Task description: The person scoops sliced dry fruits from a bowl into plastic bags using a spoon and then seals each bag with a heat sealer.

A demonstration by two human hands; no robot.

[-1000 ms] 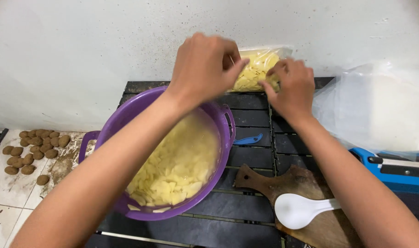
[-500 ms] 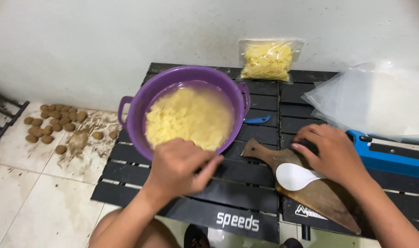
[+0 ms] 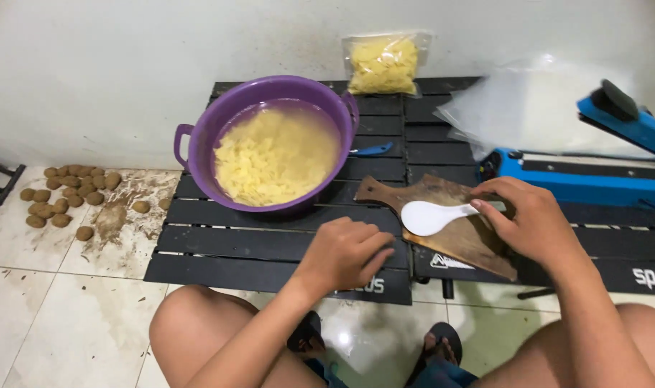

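1. The right hand (image 3: 532, 226) lies on the handle of the white spoon (image 3: 439, 215), fingertips curled over it. Its grip looks loosely closed round the handle, though the thumb side is hidden. The spoon rests on the wooden board (image 3: 457, 233), bowl pointing left.
2. To lift the spoon well, I judge the fingers should close fully under the handle before raising it, keeping the bowl level and the board still.
3. The left hand (image 3: 345, 253) rests on the front slats of the black bench (image 3: 270, 244), fingers curled into a loose fist. Whether it has hold of anything I cannot tell.
4. The purple basin (image 3: 270, 144), filled with pale yellow cut pieces, sits just left of the board and near both hands.
5. A sealed clear bag (image 3: 385, 65) of the same yellow pieces leans against the wall behind the basin.
6. A blue sealing machine (image 3: 586, 176) stands right of the board, with loose clear bags (image 3: 536, 108) behind it.
7. Both forearms reach forward from the knees, wrists low, the right one angled inward.
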